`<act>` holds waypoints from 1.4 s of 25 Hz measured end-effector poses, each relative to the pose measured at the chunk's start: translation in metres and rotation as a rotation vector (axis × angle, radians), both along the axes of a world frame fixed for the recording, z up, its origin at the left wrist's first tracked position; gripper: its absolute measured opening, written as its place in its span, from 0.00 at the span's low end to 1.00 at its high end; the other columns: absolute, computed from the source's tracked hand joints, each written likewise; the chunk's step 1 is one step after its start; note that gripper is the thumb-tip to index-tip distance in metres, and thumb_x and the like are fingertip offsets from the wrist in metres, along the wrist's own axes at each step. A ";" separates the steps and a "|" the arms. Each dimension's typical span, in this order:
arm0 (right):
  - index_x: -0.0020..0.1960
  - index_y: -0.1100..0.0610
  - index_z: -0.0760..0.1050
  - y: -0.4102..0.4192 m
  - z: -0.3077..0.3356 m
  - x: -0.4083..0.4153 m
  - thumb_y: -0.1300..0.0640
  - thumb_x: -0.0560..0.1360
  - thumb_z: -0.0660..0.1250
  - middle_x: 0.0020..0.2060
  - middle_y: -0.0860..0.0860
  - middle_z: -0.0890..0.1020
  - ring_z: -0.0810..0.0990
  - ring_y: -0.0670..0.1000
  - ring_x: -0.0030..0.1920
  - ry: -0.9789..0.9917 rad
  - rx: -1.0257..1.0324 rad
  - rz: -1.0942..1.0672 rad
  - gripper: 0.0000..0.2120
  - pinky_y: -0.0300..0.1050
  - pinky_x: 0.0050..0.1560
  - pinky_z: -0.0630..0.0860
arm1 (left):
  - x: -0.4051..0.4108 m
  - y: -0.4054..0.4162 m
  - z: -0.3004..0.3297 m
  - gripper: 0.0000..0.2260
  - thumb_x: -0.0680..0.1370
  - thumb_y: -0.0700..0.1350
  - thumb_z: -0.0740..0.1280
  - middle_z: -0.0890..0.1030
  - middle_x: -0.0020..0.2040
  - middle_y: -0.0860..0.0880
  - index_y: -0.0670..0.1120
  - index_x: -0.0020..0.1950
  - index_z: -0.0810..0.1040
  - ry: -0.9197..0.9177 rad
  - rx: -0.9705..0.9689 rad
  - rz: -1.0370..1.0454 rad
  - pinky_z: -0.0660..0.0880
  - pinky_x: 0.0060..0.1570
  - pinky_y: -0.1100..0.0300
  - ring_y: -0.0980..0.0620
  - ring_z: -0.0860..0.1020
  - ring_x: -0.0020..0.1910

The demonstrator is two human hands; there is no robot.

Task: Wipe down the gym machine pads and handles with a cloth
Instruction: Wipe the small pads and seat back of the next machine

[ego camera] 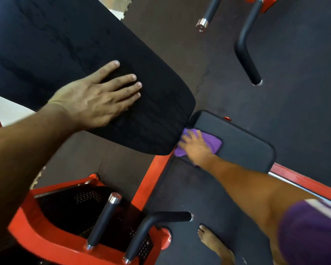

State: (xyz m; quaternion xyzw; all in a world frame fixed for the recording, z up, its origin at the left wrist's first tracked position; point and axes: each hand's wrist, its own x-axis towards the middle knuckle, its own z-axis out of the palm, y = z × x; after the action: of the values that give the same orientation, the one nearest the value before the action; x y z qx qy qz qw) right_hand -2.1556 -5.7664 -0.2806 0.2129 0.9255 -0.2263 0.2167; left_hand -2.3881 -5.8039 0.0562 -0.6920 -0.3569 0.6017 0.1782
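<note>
Pressing the purple cloth (208, 143) onto the seat pad (243, 144), the right hand (194, 145) lies flat-fingered over it.

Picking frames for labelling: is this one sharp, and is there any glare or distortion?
Head view: the right hand and purple cloth are motion-blurred, the left hand on the back pad is sharper; wide-angle bending curves the edges; small glints on the chrome handle caps; lighting is even.
</note>
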 end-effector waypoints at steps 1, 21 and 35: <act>0.77 0.50 0.66 -0.013 -0.005 0.000 0.60 0.77 0.66 0.78 0.53 0.62 0.51 0.62 0.80 0.022 -0.026 0.058 0.30 0.68 0.78 0.43 | 0.001 0.001 0.000 0.28 0.84 0.53 0.33 0.29 0.80 0.40 0.43 0.80 0.26 -0.003 0.004 -0.008 0.34 0.76 0.32 0.40 0.32 0.81; 0.66 0.51 0.79 -0.027 -0.014 0.219 0.57 0.43 0.80 0.69 0.55 0.77 0.67 0.61 0.71 0.171 0.013 0.047 0.49 0.61 0.74 0.55 | 0.009 0.004 -0.008 0.33 0.82 0.62 0.32 0.34 0.83 0.45 0.46 0.82 0.32 -0.175 0.147 0.114 0.38 0.78 0.36 0.42 0.35 0.82; 0.53 0.52 0.74 0.174 -0.016 -0.025 0.45 0.78 0.66 0.55 0.54 0.80 0.78 0.59 0.56 0.030 -0.342 -0.476 0.11 0.47 0.50 0.68 | 0.004 -0.007 -0.059 0.33 0.85 0.58 0.44 0.45 0.84 0.35 0.38 0.84 0.47 -0.394 0.392 0.040 0.45 0.77 0.29 0.33 0.46 0.82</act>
State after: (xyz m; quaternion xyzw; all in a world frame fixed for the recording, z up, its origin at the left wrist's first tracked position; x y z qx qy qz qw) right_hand -2.1804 -5.5923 -0.2965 0.3810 0.8010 -0.4266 0.1765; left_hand -2.3842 -5.8114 -0.0026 -0.7407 -0.5080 0.3783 0.2241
